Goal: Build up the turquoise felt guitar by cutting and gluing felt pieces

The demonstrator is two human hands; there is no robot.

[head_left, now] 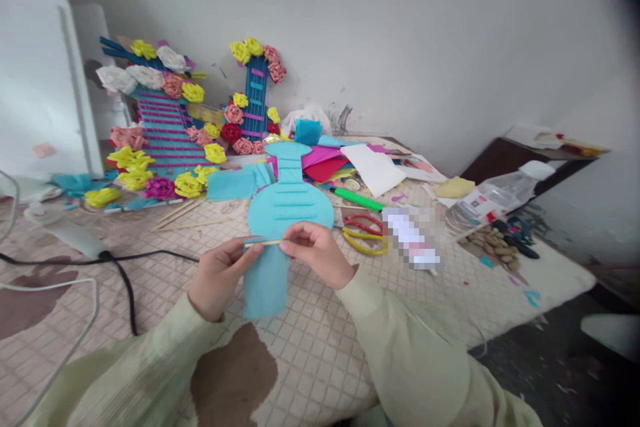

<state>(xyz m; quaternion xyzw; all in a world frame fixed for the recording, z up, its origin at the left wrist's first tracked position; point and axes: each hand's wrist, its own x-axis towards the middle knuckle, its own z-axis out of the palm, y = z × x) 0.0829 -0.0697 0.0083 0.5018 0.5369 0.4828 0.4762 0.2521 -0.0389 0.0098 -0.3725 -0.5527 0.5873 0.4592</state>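
Between both hands a thin wooden stick (270, 243) lies across the top edge of a strip of light-blue crepe paper (265, 283), which hangs down from it. My left hand (223, 273) pinches the stick and paper at the left end. At the right end the fingers of my right hand (317, 250) are closed on the stick. Just beyond the hands lies a light-blue guitar-shaped cutout (291, 205) with several raised cross ridges on its rounded body. My hands partly cover its lower edge.
Red-handled scissors (364, 221), yellow-handled pliers (363, 241) and a green marker (359, 199) lie to the right. A glue gun (65, 230) with a black cord is at left. Flower-decorated pieces (167, 123) lean on the wall. A plastic bottle (500, 197) lies at right.
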